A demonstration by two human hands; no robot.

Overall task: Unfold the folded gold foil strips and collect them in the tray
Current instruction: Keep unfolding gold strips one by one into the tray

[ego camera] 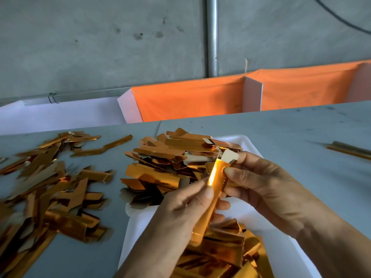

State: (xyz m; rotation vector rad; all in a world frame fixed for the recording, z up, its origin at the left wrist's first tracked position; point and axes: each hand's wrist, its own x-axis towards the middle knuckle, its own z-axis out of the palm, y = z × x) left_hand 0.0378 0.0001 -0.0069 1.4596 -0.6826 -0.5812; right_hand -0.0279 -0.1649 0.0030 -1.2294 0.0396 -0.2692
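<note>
While you hold the gold foil strip (pixel 215 189) up over the white tray (pixel 249 144), both hands are doing the work: your left hand (pixel 180 213) has thumb and fingers curled round its lower half, and your right hand (pixel 267 189) pinches the upper end, thumb on the gold face just below the pale flap. It looks like thin card with a foil face, so treat it as light and springy, probably keen to fold back along its crease, and slick where the foil catches the light. Best grip, I'd say, is on the long edges either side of the crease, with thumbs spreading outward, not on the flap, which could tear or kink. Below your wrists the tray's near corner is already heaped with strips (pixel 218 255), and another heap (pixel 172 167) lies across its far-left corner. Off to the left, the loose pile (pixel 50 189) spreads along the grey table's (pixel 281 127) left edge.
</note>
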